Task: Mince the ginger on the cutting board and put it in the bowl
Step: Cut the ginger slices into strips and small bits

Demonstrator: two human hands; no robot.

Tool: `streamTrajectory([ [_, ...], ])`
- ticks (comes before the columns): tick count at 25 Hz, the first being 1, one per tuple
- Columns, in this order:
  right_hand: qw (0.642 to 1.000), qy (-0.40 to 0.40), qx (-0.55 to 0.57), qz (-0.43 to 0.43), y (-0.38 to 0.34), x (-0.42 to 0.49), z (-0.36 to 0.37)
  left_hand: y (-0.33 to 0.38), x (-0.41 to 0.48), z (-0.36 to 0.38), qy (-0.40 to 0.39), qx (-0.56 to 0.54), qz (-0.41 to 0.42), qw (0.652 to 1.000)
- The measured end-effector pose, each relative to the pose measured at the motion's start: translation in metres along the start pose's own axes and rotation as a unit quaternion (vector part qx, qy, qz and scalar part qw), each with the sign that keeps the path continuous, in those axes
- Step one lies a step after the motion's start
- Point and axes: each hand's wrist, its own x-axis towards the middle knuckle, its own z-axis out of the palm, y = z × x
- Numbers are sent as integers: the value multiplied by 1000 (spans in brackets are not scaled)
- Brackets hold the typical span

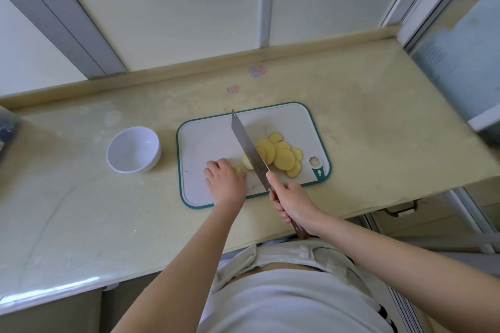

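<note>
A white cutting board (208,140) with a green rim lies on the beige counter. Several yellow ginger slices (284,158) are piled on its right half. My left hand (224,181) holds down a small piece of ginger (238,169) near the board's front, fingers curled over it. My right hand (292,203) grips the brown handle of a cleaver (249,149), whose blade stands on edge just right of the left hand, between it and the slices. A white bowl (134,150) stands to the left of the board with nothing visible inside.
The counter (378,130) runs to a raised back edge by pale wall panels. A dark object (6,130) shows at the far left edge. The counter's front edge lies close to my body, and a glass door frame stands at the right.
</note>
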Motion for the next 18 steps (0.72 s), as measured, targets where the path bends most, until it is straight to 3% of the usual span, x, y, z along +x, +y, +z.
streamTrajectory([
  [4, 1000, 3, -21, -10, 2, 0, -1, -10, 5, 0, -9, -15, 51, 999],
  [11, 999, 4, -40, -33, 8, 1, -2, -39, 23, -11, -62, 30, 222, 973],
  [16, 999, 6, -35, -28, 7, 1, -2, -29, 28, -26, -100, 9, 177, 979],
  [18, 999, 6, -35, -30, 7, 2, -2, -17, 28, -25, -88, 69, 145, 983],
])
